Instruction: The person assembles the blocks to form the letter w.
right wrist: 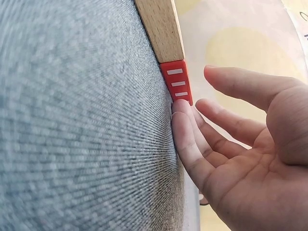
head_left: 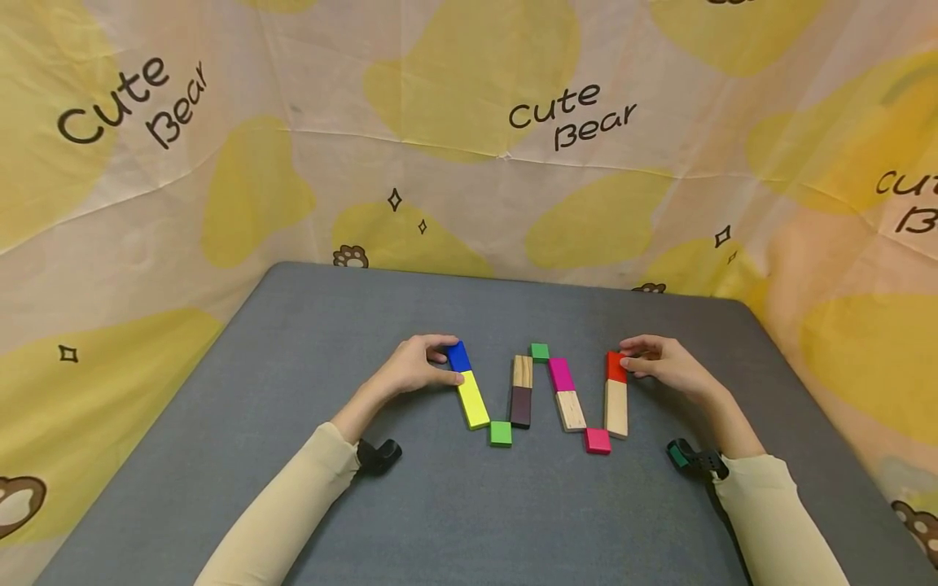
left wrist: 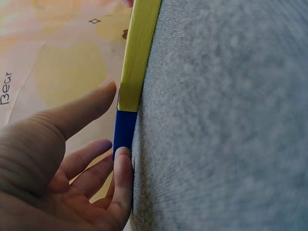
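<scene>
Coloured wooden blocks lie in a zigzag on the grey table. My left hand is at its left end, with fingertips at the far end of a blue block. The left thumb lies near where the blue block meets a yellow block. At the right end, fingertips of my right hand touch the far end of a red block with white marks on its side. The right thumb stands apart from that block in the right wrist view. A pale wooden block adjoins the red one.
Between the hands lie a light green block, a striped wooden block, a dark brown block, a green block, a magenta block, another pale block and a pink block. A patterned cloth hangs behind the table.
</scene>
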A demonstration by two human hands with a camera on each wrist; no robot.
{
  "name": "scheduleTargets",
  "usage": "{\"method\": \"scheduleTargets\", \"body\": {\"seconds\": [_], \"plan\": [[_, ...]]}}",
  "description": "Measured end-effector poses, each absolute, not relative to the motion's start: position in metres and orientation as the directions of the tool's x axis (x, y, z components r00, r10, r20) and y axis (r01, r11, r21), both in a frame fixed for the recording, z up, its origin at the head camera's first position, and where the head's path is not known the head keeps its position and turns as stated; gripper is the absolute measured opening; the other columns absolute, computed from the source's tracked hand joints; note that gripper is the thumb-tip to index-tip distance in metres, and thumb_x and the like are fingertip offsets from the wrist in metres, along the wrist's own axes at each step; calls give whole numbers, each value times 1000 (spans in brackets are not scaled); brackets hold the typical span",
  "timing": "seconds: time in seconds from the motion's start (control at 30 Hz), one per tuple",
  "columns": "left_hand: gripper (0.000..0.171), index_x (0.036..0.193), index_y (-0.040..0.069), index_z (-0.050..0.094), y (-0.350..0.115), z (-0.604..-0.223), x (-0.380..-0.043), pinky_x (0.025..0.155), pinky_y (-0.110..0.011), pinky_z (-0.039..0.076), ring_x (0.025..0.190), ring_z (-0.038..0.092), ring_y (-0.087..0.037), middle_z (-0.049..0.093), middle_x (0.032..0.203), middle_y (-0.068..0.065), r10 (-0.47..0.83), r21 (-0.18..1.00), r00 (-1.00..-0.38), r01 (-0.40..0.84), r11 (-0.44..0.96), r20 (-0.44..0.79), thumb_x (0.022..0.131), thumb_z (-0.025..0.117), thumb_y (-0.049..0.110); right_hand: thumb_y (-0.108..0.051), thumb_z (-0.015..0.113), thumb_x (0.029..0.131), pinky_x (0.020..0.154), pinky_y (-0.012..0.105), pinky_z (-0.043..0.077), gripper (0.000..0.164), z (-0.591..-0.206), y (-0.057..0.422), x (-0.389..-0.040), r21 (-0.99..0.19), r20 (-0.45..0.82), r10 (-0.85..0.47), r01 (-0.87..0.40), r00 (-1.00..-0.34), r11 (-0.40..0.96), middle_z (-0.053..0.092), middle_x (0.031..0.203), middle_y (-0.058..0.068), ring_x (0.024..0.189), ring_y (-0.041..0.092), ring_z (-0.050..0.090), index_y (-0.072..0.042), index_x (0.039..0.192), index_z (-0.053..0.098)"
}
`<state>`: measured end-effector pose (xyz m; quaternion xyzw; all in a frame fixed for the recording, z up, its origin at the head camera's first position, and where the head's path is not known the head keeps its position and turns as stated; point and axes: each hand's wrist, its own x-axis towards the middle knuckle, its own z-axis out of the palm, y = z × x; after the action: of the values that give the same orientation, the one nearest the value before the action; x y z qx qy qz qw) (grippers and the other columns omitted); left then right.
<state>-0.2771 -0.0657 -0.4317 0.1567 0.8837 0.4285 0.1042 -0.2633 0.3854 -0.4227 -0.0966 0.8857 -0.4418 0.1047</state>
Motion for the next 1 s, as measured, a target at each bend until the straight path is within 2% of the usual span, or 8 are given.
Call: {"method": "scheduleTargets", "body": {"seconds": [0.33,0.8,1.0], "plan": [[67,135,14,62,-66,-435,-280,93,-42,47,103,63,-17,65,119,-6,337,773,-940,182,608,-44,75,88,29,-19,67,96,81,35,53,49,-425,385,-266,-805,-111,-253,-63,-961,590,57,129,24,101,35,59,7,134,53],[67,136,14,61,-66,-434,-280,93,-43,47,104,62,-18,61,129,-7,379,775,-925,223,591,-22,77,87,30,-16,66,96,83,38,53,47,-419,383,-261,-803,-110,-254,-65,-961,593,57,128,26,101,35,58,9,134,52],[64,135,16,62,-67,-433,-279,84,-38,50,99,62,-16,63,123,-6,367,787,-930,221,576,-8,78,85,32,-18,67,96,82,35,53,49,-420,382,-261,-807,-104,-260,-71,-960,586,57,129,25,101,33,59,8,134,52]]}}
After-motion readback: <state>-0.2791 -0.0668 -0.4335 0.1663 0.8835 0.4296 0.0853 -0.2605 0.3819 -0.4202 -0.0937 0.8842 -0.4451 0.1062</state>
